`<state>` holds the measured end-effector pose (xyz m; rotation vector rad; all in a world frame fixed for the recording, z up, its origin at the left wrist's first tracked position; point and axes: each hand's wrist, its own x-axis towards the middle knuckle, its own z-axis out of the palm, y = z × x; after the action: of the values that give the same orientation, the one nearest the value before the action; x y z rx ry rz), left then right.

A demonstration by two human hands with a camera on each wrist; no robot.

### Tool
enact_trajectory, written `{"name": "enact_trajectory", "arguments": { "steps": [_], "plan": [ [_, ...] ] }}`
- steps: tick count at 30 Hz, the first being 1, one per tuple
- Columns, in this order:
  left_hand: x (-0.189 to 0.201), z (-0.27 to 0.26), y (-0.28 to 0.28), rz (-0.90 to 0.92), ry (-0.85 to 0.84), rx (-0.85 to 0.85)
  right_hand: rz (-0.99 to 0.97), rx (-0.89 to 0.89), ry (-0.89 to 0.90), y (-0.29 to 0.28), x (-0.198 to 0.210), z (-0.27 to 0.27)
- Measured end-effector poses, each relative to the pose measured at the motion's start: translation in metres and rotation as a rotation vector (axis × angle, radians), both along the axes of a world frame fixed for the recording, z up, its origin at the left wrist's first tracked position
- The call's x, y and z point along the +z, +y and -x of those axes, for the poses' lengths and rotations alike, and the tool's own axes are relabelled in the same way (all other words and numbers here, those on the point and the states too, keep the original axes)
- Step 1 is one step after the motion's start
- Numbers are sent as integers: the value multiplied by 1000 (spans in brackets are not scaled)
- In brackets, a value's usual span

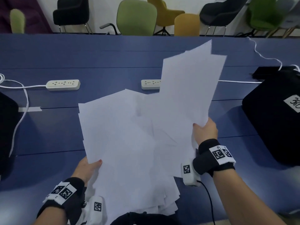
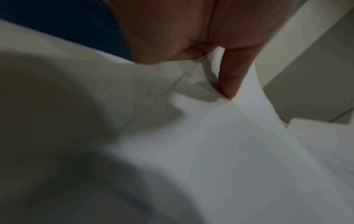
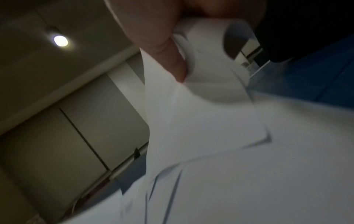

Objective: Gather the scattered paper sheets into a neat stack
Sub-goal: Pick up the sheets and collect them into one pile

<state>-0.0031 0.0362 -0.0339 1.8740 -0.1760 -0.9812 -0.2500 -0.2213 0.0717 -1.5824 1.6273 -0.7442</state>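
Note:
A loose, fanned bundle of white paper sheets (image 1: 129,143) is held above the blue table (image 1: 48,130), its edges uneven. My left hand (image 1: 90,166) pinches the bundle's lower left edge, thumb on top. My right hand (image 1: 205,129) grips the right side, where two sheets (image 1: 190,88) stick up higher and tilt away. In the left wrist view a finger (image 2: 229,78) presses into the creased paper (image 2: 210,144). In the right wrist view the thumb (image 3: 172,60) pinches the curled sheets (image 3: 210,121). The fingers under the paper are hidden.
Two white power strips (image 1: 63,85) (image 1: 150,84) with cords lie on the table beyond the paper. A black case (image 1: 276,119) with a label stands at the right, another dark object (image 1: 6,127) at the left edge. Chairs (image 1: 136,17) line the far side.

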Motion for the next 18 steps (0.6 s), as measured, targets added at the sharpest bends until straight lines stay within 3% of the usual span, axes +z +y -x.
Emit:
{"name": "enact_trajectory", "arguments": {
  "steps": [6, 10, 13, 18],
  "plan": [
    [2, 0, -5, -44, -61, -29, 90, -349, -353, -5, 24, -2],
    [0, -1, -6, -49, -79, -37, 106, -463, -617, -4, 34, -9],
    [-1, -3, -7, -59, -70, -27, -35, -532, -764, 0, 29, -15],
    [0, -5, -8, -63, -57, -50, -360, -447, -887, 18, 6, -23]
  ]
}}
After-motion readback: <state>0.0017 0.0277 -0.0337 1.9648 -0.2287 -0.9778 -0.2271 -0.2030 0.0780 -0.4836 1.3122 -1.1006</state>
